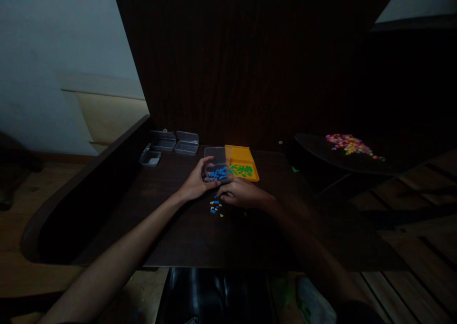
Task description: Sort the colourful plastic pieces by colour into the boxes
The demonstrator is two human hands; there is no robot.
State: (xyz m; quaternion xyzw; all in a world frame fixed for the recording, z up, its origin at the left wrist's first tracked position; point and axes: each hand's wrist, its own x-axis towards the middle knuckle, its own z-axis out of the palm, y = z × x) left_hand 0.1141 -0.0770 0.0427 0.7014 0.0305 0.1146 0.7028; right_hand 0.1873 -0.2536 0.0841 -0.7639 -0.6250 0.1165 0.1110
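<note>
A: Layout, left to right?

B: Left of the left hand, well apart: open clear cases [187,143] set on the bench [143,186]. Then the left hand [198,182] itself: half curled, closed round the left side of a clear box [216,153], thumb laid along the near edge. Lid is tipped back; blue pieces [219,173] are contained.

A: Between the hands?

B: Loose pieces [214,203], blue and pale, scattered on the bench just nearer the body than the box.

A: Right hand [243,193]?

B: Fingers bent, tips drawn close, just beside the loose pieces. Whether anything is pinched cannot be told. Just beyond it: open yellow box [237,151], green pieces [243,170] inside. Well off to its right: a pile of pink and yellow bits [352,145].

A: Handling advice?

B: Clear box should be held level, thumb pressure kept light; contents could be spilled by a tilt. Small pieces are best pinched singly, thumb to index tip. Colour should be checked before each pinch; light is dim. Right knuckles should be kept off both walls: boxes are set close, and strays could be dropped among the green.
</note>
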